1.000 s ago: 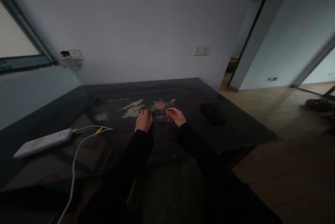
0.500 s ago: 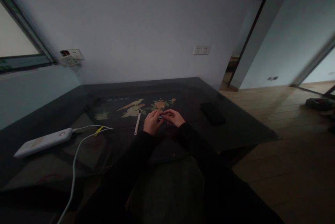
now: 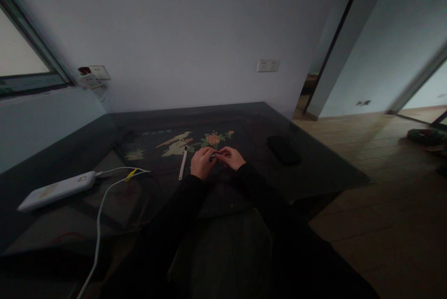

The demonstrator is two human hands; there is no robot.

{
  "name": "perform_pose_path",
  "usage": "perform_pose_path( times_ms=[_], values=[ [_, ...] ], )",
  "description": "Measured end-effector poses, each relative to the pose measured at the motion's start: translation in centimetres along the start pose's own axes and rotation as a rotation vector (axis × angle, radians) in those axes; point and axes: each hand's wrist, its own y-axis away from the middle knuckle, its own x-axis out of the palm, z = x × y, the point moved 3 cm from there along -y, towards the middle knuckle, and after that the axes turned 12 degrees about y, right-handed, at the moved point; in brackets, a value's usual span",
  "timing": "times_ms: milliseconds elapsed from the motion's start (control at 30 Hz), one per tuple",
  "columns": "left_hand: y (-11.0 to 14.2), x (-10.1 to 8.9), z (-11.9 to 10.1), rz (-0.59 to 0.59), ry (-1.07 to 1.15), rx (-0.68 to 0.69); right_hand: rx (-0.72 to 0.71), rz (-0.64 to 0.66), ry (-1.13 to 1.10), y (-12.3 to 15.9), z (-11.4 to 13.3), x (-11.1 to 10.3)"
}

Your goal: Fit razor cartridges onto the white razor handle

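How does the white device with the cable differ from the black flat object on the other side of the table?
The white device is pale and has a white cable at one end; the black object is dark, with no cable visible. The device lies left of the hands, the black object right. Both are elongated and lie flat on the dark table.

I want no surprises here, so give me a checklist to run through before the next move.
1. Left hand and right hand both in view: ok.
2. Small object at the fingertips identifiable: cannot tell, mostly covered.
3. Which hand grips it: cannot tell.
4. Slim white strip apart from the left hand: ok, though close by.
5. White cable away from both hands: ok.
6. Light bright enough for fine detail: not ok, dim.
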Motion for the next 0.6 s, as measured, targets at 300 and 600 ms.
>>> perform_pose_path(
  times_ms=[300,600],
  values=[
    [-0.1,0.0,0.8,-0.037,0.090,-0.043,-0.012,-0.025,-0.018,0.1,0.5,-0.6],
    [-0.4,-0.1,0.2,-0.061,0.283,-0.033,0.009,-0.030,-0.148,-0.4,0.1,-1.4]
  ],
)
